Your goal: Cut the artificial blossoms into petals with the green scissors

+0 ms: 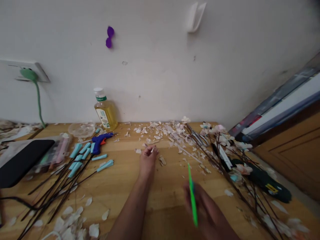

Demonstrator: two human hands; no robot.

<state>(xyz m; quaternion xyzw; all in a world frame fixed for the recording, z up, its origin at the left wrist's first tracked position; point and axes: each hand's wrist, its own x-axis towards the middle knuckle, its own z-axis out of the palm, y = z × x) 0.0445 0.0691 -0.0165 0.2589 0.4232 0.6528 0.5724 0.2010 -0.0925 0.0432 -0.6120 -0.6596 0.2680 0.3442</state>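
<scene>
My left hand [148, 156] is just above the wooden tabletop, fingers curled together in a pinch. A small pale bit seems to show at its fingertips, too small to name. My right hand [201, 203], smeared by motion, grips a slim bright green tool [192, 196] that stands nearly upright; its kind is not clear. A crumpled brownish scrap [162, 160] lies just right of my left hand. Beyond it, pale dried petals [172, 135] are scattered toward the wall.
At left are a blue glue gun [98, 142], dark stems with light-blue tips [77, 161], a black phone-like slab [27, 160] and a bottle of yellow liquid [106, 113]. Flowering branches [220, 160] and a dark green tool [265, 181] lie right. Loose petals [70, 221] lie front left.
</scene>
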